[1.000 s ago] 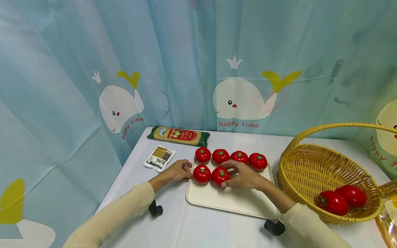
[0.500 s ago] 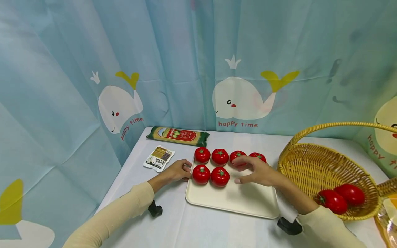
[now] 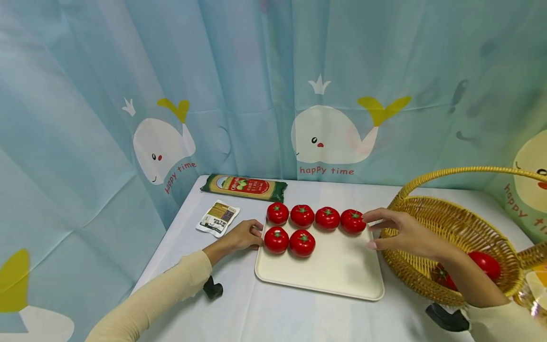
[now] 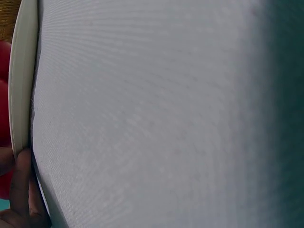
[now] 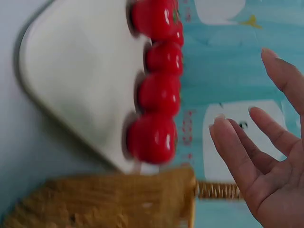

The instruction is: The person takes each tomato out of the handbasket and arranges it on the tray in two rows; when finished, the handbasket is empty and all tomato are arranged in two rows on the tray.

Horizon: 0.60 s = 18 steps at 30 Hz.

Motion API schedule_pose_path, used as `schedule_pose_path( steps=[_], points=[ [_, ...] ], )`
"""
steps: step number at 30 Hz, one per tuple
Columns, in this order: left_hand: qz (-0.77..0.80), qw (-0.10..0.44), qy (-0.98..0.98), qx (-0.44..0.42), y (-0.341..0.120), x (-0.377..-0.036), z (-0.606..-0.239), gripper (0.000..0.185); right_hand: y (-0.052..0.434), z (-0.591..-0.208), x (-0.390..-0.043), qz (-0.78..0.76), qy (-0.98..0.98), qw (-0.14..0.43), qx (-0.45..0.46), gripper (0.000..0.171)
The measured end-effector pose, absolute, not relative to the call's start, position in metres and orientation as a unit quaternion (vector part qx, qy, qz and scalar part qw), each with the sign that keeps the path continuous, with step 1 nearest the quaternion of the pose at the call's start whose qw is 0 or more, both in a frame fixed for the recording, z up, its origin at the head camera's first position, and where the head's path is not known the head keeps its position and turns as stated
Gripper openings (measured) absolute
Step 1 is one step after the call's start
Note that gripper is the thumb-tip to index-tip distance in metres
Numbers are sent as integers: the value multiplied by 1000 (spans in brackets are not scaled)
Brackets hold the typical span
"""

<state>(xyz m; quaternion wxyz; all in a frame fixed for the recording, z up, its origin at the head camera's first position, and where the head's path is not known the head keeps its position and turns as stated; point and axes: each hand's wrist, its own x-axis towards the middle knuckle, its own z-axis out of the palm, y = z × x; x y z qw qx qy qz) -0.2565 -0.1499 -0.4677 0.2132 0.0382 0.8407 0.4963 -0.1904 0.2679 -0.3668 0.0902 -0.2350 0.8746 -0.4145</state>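
My left hand (image 3: 244, 235) pinches the left edge of a cream tray (image 3: 337, 270); in the left wrist view its fingers (image 4: 20, 183) lie against the outer side of the rim. Along the tray's back edge several red tomatoes stand in a row, the rightmost tomato (image 3: 353, 222) near the right corner. Two more sit in front at the left, one being this tomato (image 3: 302, 243). My right hand (image 3: 403, 232) is raised between tray and wicker basket (image 3: 431, 221), fingers spread and holding nothing. Two tomatoes (image 3: 485, 264) lie in the basket, partly hidden by my right forearm.
Behind the tray lies a green-ended pasta packet (image 3: 244, 188), with a small white pouch (image 3: 218, 218) to its front left. The basket's tall handle (image 3: 466, 169) arches up at the right. A clear and orange packet (image 3: 536, 289) lies beyond it. A blue curtain (image 3: 252, 95) hangs behind.
My right hand has let go of the front-row tomato and moved right, off the tray to the basket's near side. The left hand has stayed at the tray's edge.
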Motion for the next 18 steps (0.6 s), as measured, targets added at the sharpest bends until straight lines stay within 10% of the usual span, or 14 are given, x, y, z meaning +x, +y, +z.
schedule_pose_path(
  steps=[18],
  points=[
    [503,214,836,42,-150,-256,-469,46,387,-372,-172,-319,936,91,-118,66]
  ],
)
